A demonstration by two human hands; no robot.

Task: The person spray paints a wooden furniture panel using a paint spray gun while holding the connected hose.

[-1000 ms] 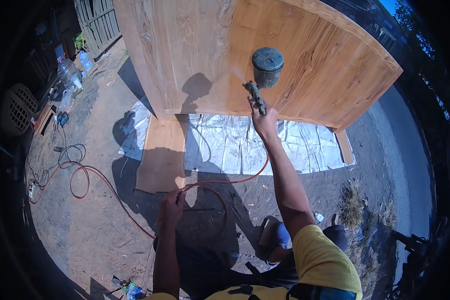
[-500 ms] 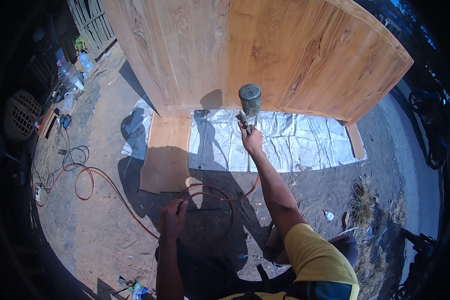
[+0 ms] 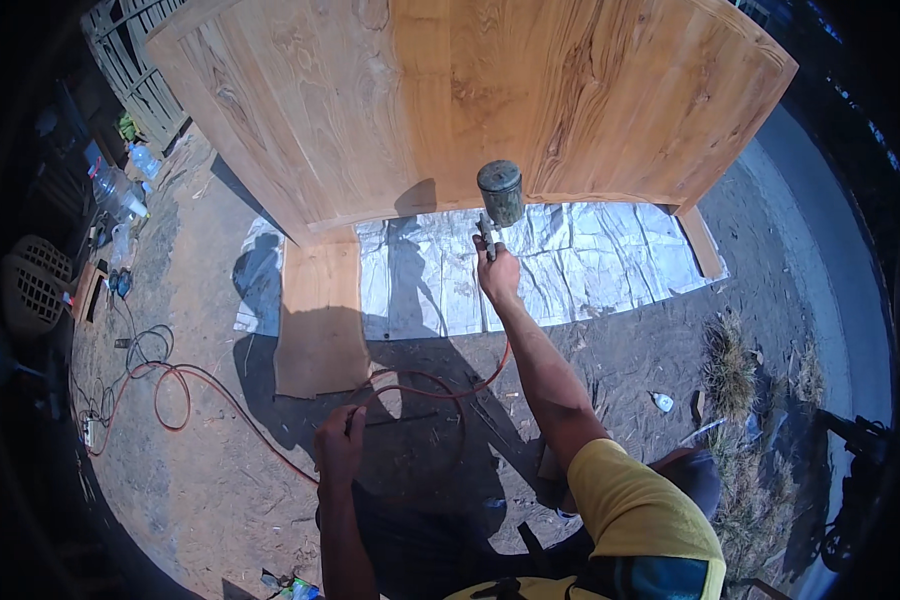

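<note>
My right hand [image 3: 499,274] is closed round the handle of a spray gun [image 3: 486,236], arm stretched forward. The gun's dark, paint-stained cup [image 3: 501,192] stands on top, in front of the lower part of a large wooden panel [image 3: 450,110]. The panel's middle and right look deeper orange and glossier than its paler left part. Lower down, my left hand [image 3: 340,445] is curled closed on a reddish air hose [image 3: 425,392], which loops out from its fingers and runs up behind my right forearm.
Silver sheeting [image 3: 430,290] lies under the panel, with a flat brown board [image 3: 320,340] at its left. More hose and cables [image 3: 173,398] coil on the ground at left, near plastic bottles [image 3: 115,190]. A small white bottle [image 3: 662,402] and dry grass [image 3: 730,370] are at right.
The view has shifted, so the panel sits further left and higher. My right hand still holds the spray gun before the panel; my left hand keeps nearly the same place.
</note>
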